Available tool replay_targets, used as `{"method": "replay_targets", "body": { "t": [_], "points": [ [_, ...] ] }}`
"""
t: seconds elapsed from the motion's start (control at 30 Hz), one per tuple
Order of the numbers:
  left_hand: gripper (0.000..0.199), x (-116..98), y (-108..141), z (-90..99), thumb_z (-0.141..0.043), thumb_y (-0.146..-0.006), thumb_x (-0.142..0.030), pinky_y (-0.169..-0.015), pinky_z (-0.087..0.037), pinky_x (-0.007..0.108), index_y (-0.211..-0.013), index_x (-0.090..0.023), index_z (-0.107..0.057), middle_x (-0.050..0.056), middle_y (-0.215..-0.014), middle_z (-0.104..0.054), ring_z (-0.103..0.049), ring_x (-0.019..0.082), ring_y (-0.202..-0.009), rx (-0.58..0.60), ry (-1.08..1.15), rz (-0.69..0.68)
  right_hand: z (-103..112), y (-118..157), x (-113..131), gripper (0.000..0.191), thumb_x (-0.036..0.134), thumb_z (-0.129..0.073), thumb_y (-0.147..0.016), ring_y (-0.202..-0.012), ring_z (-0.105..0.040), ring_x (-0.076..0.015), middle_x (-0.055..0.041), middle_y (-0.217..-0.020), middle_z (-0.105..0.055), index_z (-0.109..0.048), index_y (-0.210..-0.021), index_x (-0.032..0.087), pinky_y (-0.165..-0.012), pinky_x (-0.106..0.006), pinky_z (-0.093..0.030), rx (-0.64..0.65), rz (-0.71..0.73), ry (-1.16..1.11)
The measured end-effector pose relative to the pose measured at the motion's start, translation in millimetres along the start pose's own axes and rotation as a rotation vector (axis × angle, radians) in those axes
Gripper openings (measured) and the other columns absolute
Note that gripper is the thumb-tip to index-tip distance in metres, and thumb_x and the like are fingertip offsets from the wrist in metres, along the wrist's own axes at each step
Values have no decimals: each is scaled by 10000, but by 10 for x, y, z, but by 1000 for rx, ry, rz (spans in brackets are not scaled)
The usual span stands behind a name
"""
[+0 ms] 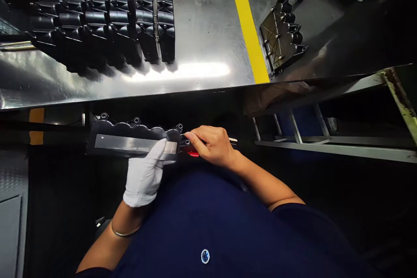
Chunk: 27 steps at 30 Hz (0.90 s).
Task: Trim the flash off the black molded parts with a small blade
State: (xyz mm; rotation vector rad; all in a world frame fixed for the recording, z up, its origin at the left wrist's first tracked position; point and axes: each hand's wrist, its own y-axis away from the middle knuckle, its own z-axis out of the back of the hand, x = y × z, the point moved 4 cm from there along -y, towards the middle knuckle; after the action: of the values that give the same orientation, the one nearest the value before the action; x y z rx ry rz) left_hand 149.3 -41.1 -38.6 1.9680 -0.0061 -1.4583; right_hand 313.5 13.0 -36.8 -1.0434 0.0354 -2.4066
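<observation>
A black moulded plastic housing with scalloped edges and bolt lugs lies across my lap area, with a flat silver strip along its face. My left hand, in a white glove, grips the housing's lower right edge and covers part of the strip. My right hand is bare and pinches a thin pointed tool, whose fine tip reaches the housing's right end. A red piece shows below that hand; I cannot tell what it is.
A stainless steel table ahead carries several rows of black housings at its left. Beyond a yellow floor line, another black housing lies with its ribbed metal-bolted back up. A metal shelf frame stands at the right.
</observation>
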Motion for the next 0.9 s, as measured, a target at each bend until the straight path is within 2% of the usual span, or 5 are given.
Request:
{"method": "replay_targets", "body": {
  "t": [0.13,0.27,0.33,0.57,0.9],
  "points": [
    [276,7,-5,53,-799,-706,-239,-1060,-465,327,-970,-205,-726,23,-1137,-720,-607,243,-1186,50,-70,36,69,-58,-24,409,366,-441,-986,-623,-597,-102,-37,-690,-697,-695,-744,156,-583,-228,-346,266,107,4],
    [248,46,-30,36,-804,-697,-231,-876,-585,329,-928,-167,-738,48,-981,-755,-710,255,-962,176,-19,230,187,-74,-11,405,398,-488,-967,-576,-562,-97,-25,-660,-677,-671,-692,165,-555,-242,-291,670,370,-14],
    [210,48,-61,13,-770,-733,-209,-797,-609,296,-937,-175,-735,40,-931,-761,-728,233,-892,214,48,302,250,-77,0,409,404,-497,-964,-564,-548,-94,-22,-651,-667,-659,-676,163,-554,-244,-283,752,458,-16],
    [196,50,-95,-40,-706,-780,-114,-714,-615,223,-973,-115,-742,66,-894,-774,-743,205,-809,190,113,428,305,-210,25,463,417,-411,-992,-529,-496,-93,-16,-603,-603,-618,-671,155,-536,-264,-242,490,438,106],
    [207,110,-108,-39,-726,-759,-134,-712,-626,255,-965,-140,-747,67,-910,-778,-745,228,-832,185,137,447,254,-224,0,481,435,-393,-992,-525,-474,-96,-14,-586,-575,-589,-652,158,-532,-277,-204,551,423,155]
  ]
}}
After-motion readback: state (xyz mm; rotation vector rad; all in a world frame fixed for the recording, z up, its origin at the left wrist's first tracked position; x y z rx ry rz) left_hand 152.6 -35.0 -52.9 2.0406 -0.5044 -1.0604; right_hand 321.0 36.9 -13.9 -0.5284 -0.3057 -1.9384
